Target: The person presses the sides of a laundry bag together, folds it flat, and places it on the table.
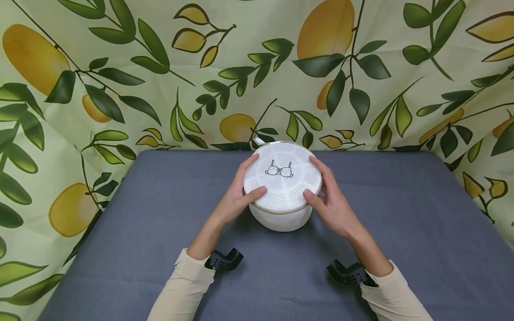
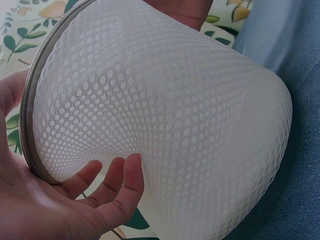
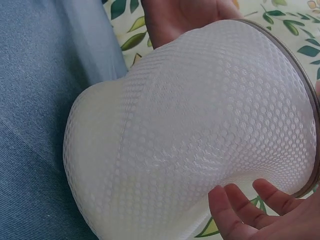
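The bench [image 1: 421, 214] is covered with a plain grey-blue cloth [image 1: 120, 249]. Behind it and at both sides, a pale fabric [image 1: 257, 18] is seen, on which green leaves [image 1: 359, 104] and yellow-orange fruits [image 1: 327, 29] are printed.

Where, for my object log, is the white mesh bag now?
In the head view, the white mesh bag is slightly right of centre, held between left hand and right hand, its top overlapping the table's far edge.

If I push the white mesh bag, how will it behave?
The white mesh bag is probably light, its walls being netting. Its side likely yields, as it dents beside the left hand. The rim may be stiffer, showing a smooth curve.
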Action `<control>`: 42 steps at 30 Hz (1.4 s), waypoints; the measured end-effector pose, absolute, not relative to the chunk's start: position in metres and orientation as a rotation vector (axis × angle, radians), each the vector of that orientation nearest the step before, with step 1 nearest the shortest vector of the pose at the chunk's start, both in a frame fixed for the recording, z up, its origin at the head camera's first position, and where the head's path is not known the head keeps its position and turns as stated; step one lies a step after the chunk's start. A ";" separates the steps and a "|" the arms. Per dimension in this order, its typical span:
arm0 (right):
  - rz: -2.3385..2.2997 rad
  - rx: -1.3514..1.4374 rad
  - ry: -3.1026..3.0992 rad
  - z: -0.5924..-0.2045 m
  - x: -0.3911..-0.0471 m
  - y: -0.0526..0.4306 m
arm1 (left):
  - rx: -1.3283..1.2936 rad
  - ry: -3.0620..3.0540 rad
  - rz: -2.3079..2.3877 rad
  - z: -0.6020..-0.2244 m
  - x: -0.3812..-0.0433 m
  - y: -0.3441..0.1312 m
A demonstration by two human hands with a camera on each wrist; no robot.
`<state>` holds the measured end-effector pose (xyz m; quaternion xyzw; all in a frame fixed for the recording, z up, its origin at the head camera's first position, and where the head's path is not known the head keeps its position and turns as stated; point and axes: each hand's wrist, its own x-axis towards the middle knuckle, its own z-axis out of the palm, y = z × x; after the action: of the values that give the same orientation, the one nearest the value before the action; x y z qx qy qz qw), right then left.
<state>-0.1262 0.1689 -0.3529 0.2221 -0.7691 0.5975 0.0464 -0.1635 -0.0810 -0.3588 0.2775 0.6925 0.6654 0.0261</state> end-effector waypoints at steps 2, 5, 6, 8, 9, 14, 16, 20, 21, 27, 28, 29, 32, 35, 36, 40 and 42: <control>1.841 0.654 -2.355 -0.353 -0.126 0.168 | 0.848 2.128 2.054 -0.358 -0.163 -0.079; 1.872 0.643 -2.351 -0.354 -0.126 0.166 | 0.842 2.142 2.035 -0.357 -0.162 -0.077; 1.880 0.642 -2.345 -0.355 -0.126 0.166 | 0.838 2.144 2.027 -0.357 -0.162 -0.077; 1.893 0.648 -2.330 -0.355 -0.126 0.165 | 0.828 2.140 2.013 -0.357 -0.162 -0.076; 1.896 0.651 -2.325 -0.356 -0.126 0.164 | 0.823 2.134 2.007 -0.358 -0.162 -0.076; 1.918 0.672 -2.293 -0.357 -0.128 0.162 | 0.807 2.113 2.019 -0.359 -0.162 -0.075; 1.942 0.678 -2.276 -0.358 -0.128 0.161 | 0.803 2.103 2.031 -0.360 -0.162 -0.074; 1.975 0.673 -2.251 -0.360 -0.129 0.161 | 0.784 2.088 2.034 -0.362 -0.163 -0.074; 1.978 0.672 -2.247 -0.360 -0.129 0.161 | 0.780 2.089 2.031 -0.362 -0.163 -0.074; 1.970 0.680 -2.228 -0.365 -0.132 0.162 | 0.786 2.045 2.052 -0.365 -0.163 -0.074; 1.970 0.684 -2.225 -0.365 -0.132 0.162 | 0.791 2.032 2.059 -0.365 -0.164 -0.074; 1.968 0.685 -2.224 -0.365 -0.132 0.162 | 0.795 2.017 2.067 -0.366 -0.164 -0.074; 1.972 0.685 -2.224 -0.367 -0.133 0.163 | 0.796 1.984 2.084 -0.367 -0.164 -0.074; 1.976 0.667 -2.243 -0.368 -0.134 0.164 | 0.786 1.938 2.095 -0.367 -0.164 -0.074; 1.972 0.660 -2.251 -0.368 -0.134 0.165 | 0.780 1.922 2.098 -0.367 -0.164 -0.074; 1.959 0.640 -2.282 -0.370 -0.134 0.166 | 0.764 1.875 2.104 -0.367 -0.164 -0.074; 1.958 0.640 -2.290 -0.370 -0.134 0.166 | 0.761 1.863 2.107 -0.367 -0.164 -0.074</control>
<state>-0.1342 0.1663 -0.3703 0.2076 -0.7431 0.6354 0.0309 -0.1639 -0.0740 -0.3670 0.2595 0.6353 0.7184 0.1137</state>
